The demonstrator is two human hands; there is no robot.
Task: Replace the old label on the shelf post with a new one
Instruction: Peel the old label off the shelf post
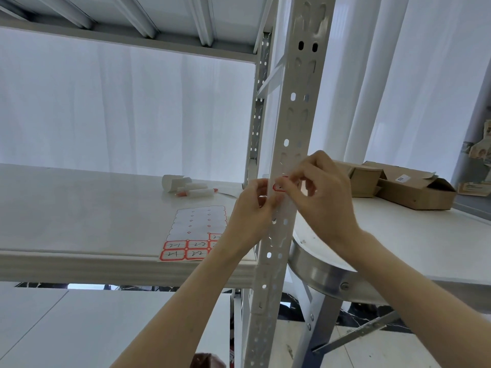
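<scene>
A white perforated shelf post runs up the middle of the head view. A small red-bordered label sits on the post at hand height. My right hand pinches the label's right end with thumb and forefinger. My left hand holds the post's left edge just below the label, fingers curled around it. A sheet of red-bordered labels, several with handwritten numbers, lies on the white shelf board left of the post; its upper rows are bare backing.
Rolled white papers and a red-tipped pen lie farther back on the shelf. Open cardboard boxes sit on a round metal-rimmed table to the right. An upper shelf is overhead. White curtains hang behind.
</scene>
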